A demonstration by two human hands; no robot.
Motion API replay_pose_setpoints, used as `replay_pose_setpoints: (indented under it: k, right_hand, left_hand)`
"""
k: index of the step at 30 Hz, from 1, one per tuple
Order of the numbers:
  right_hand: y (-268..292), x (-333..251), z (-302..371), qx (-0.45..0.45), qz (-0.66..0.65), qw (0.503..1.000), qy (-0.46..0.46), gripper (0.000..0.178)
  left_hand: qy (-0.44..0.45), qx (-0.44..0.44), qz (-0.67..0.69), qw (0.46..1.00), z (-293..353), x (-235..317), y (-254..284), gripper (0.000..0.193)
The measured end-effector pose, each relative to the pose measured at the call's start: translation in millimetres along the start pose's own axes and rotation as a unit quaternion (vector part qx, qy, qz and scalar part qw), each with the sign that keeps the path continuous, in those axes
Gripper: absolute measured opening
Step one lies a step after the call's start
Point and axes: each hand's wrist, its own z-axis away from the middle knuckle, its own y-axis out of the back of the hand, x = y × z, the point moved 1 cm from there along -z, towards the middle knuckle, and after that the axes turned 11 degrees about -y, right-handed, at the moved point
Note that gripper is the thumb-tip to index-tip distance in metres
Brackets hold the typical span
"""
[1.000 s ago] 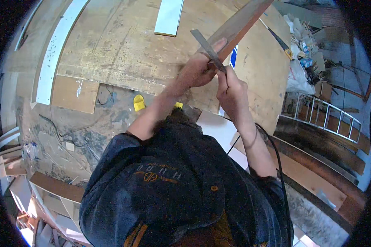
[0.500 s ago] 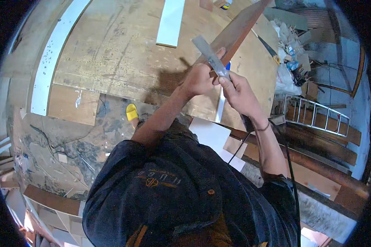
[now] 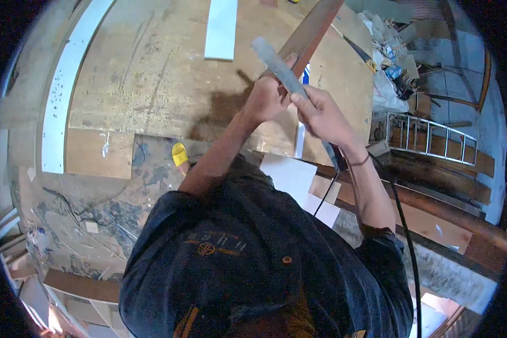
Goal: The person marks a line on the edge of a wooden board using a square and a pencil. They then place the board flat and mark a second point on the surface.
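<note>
My left hand (image 3: 263, 99) is closed around the near end of a long reddish-brown board (image 3: 311, 35), which slants away to the far right above the workbench. My right hand (image 3: 325, 117) grips a flat grey metal bar (image 3: 274, 61) that looks like a file. The bar's blunt far end points up and left, crossing over the board near my left thumb. Both hands are close together, and the left fingers are partly hidden behind the bar. A dark piece with a black cord shows below my right hand; I cannot tell whether it belongs to the bar.
A wooden workbench (image 3: 163, 73) carries a short white board (image 3: 220, 34) and a long white strip (image 3: 67, 84). To the right are a handsaw (image 3: 359, 54), plastic bags of scraps (image 3: 387, 93) and a metal ladder (image 3: 428, 138). White panels (image 3: 287, 173) lie by the bench's near edge.
The flat grey bar has shifted a little up and left across the board, and my right hand has moved with it. My left hand keeps its hold. The whole view has shifted slightly.
</note>
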Motion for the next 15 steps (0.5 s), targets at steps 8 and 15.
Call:
replay_pose_setpoints:
  k: [8,15]
  right_hand:
    - [-32,16,5,0.210,0.001,0.969,0.133,0.025]
    - [-20,48,29,0.305,-0.129,0.934,0.137,0.034]
  left_hand:
    - [-0.086,0.026,-0.089,0.992,5,-22,-1,0.049]
    - [-0.055,-0.007,-0.142,0.988,0,42,-17,0.060]
